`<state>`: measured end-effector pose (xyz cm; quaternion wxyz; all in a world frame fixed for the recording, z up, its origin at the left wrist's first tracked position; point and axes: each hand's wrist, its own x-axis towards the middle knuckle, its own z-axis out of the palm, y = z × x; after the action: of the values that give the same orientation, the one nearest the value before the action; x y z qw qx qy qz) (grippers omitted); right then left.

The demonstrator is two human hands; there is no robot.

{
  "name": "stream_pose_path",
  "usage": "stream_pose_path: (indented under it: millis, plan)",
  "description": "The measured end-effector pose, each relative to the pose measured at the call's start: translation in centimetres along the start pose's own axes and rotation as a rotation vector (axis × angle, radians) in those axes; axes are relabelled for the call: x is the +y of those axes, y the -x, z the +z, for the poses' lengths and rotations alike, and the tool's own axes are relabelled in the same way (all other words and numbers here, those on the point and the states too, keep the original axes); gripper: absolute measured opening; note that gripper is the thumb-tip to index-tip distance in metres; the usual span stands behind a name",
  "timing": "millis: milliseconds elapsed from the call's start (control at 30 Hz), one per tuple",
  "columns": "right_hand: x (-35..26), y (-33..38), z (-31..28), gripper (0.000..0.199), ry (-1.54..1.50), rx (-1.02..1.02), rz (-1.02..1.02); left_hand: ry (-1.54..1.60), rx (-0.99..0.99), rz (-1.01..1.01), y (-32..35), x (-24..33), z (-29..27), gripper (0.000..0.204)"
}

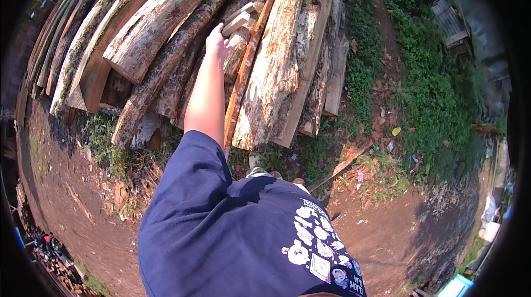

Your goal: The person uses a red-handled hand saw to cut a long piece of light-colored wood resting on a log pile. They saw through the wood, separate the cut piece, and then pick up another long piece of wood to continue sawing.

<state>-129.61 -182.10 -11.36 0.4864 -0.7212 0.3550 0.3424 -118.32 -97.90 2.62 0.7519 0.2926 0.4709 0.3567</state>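
My left hand (215,42) is stretched out over a pile of logs, at the end of a bare forearm that comes from a dark blue sleeve. Its fingers look spread, with nothing visible in them. Just beyond the fingertips, to the right, small pale cut wood blocks (237,23) lie on the pile; whether the hand touches them I cannot tell. A shorter log (237,48) lies beside the hand, and a thin reddish-brown pole (247,64) slants past it. My right hand is out of the picture.
A thick barked log (271,75) lies right of the pole, with squared beams (303,86) beside it. Another big log (146,34) juts out on the left. Green plants (426,86) grow along the right. A loose plank (343,165) lies on the brown dirt.
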Motion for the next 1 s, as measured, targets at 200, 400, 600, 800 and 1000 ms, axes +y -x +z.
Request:
stream_pose_path:
  millis: [200,400,600,800,1000]
  plan:
    - [-1.0,-3.5,0.0,0.026,0.120,-0.044,0.006,-0.522,0.035,0.208,6.9,-9.1,-12.9,0.027]
    - [-3.8,-13.2,0.2,0.023,0.379,-0.164,-0.082,-0.919,0.394,0.302,15.7,-16.0,-29.0,0.050]
    - [-14.6,-17.1,2.8,0.014,0.580,-0.314,-0.267,-0.787,0.155,-0.097,27.2,-13.9,-32.2,0.058]
    - [-23.9,-4.5,11.4,0.013,0.647,-0.728,-0.320,-1.356,0.084,-0.081,38.8,-17.1,-32.1,0.090]
    - [-24.9,4.9,16.1,0.042,1.001,-1.077,-0.671,-1.510,0.485,0.128,44.7,-21.4,-33.4,0.063]
